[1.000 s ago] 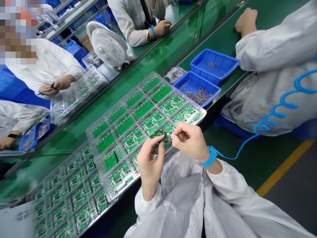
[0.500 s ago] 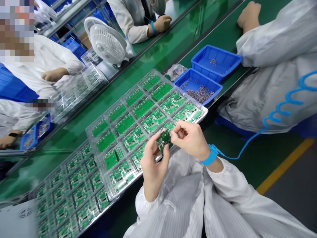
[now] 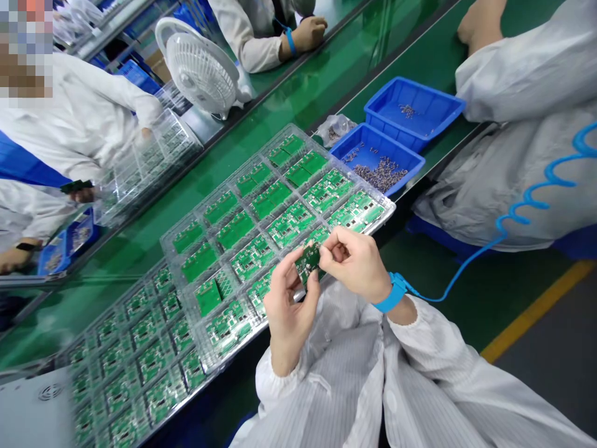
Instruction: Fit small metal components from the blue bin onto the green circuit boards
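Between the thumb and fingers of my left hand is a small green circuit board, held tilted above the near edge of a clear plastic tray. My right hand is closed in a pinch at the board's right edge. Whatever its fingertips hold is too small or hidden to name. A blue wrist strap with a coiled cord circles my right wrist. Green boards fill the tray's compartments, some showing many parts and others mostly plain green.
Two blue bins with small loose components stand beyond the tray's right end, beside a plastic bag. Another board tray lies at lower left. Across the green line are a white fan and co-workers; another person's sleeve is at right.
The view has shifted slightly. My hands keep nearly the same hold on the board. Across the line, a co-worker's hand has moved toward their tray.
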A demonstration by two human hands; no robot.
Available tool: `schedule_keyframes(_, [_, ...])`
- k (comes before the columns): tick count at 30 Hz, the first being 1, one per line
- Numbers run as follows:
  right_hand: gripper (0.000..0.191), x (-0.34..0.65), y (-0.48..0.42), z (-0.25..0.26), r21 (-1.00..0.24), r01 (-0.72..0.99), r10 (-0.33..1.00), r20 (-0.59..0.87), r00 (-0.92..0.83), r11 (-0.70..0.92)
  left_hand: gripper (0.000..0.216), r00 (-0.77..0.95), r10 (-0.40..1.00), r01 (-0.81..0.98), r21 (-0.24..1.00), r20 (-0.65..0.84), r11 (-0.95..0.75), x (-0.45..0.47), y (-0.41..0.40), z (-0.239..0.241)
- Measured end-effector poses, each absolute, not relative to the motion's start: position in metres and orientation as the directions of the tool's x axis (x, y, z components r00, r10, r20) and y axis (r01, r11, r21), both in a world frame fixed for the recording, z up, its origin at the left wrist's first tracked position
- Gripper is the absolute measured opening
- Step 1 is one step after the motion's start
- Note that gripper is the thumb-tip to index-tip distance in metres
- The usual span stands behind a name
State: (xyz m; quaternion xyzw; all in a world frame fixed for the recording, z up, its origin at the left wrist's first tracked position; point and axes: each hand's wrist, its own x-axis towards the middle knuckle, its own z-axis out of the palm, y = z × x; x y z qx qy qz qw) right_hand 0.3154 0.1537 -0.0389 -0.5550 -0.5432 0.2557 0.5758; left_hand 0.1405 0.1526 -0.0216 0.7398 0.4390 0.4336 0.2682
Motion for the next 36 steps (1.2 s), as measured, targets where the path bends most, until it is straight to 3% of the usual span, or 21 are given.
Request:
schedule_keyframes(8, [0.018,0.311,0.152,-0.042,-0.928,0.284,0.906,0.32,0.275,0.242,0.039,0.202,0.905,0.4,0.812,0.375,-0.426,0.139,0.156,-0.024])
schedule_keyframes(10, [0.009,0.317,0.151,-0.043,-0.946,0.208,0.921,0.298,0.251,0.249,0.041,0.203,0.909,0.392,0.82,0.364,-0.416,0.138,0.155,-0.026])
schedule_keyframes(13, [0.023,0.331,0.144,-0.047,-0.977,0.01,0.958,0.211,0.192,0.213,0.041,0.251,0.893,0.38,0.811,0.372,-0.445,0.139,0.15,-0.03])
schedule_keyframes(17, [0.027,0.354,0.128,-0.051,-0.973,-0.154,0.98,0.15,0.132,0.17,0.042,0.383,0.849,0.306,0.816,0.365,-0.49,0.146,0.14,-0.035])
schedule_keyframes(25, [0.024,0.372,0.102,-0.045,-0.969,0.013,0.952,0.245,0.183,0.247,0.049,0.483,0.78,0.194,0.82,0.398,-0.539,0.155,0.132,-0.033])
schedule_keyframes(31, [0.021,0.381,0.094,-0.05,-0.94,-0.018,0.928,0.335,0.161,0.342,0.049,0.543,0.729,0.14,0.811,0.417,-0.568,0.16,0.123,-0.032])
schedule_keyframes(36, [0.016,0.388,0.089,-0.049,-0.95,-0.036,0.943,0.304,0.138,0.311,0.05,0.594,0.668,0.102,0.782,0.448,-0.615,0.163,0.126,-0.029])
